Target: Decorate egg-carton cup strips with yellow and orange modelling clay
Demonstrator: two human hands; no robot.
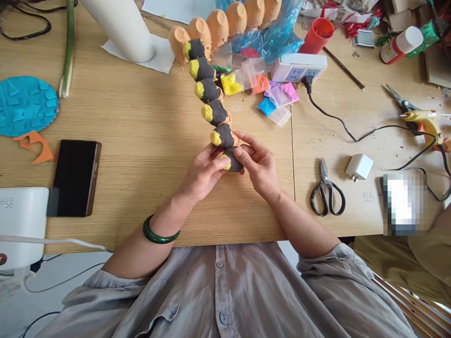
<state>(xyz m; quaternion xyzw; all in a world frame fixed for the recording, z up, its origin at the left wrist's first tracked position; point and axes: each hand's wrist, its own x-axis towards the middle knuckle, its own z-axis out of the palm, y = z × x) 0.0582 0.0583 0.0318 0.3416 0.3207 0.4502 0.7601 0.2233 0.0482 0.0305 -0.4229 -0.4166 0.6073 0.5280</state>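
A curved row of orange egg-carton cups (218, 26) lies on the wooden table (148, 141); several cups near me are covered in dark clay with yellow tips (214, 112). My left hand (204, 171) and my right hand (259, 164) both pinch the nearest cup (234, 162), fingers pressed on its dark clay and yellow tip. A green bangle (158, 234) sits on my left wrist.
Small bags of coloured clay (268, 91) lie by a white power strip (299, 68). Scissors (326, 195), a white charger (359, 166) and a yellow glue gun (423, 122) lie to the right. A black phone (73, 177), a blue disc (26, 105) and a white tube (121, 28) are on the left.
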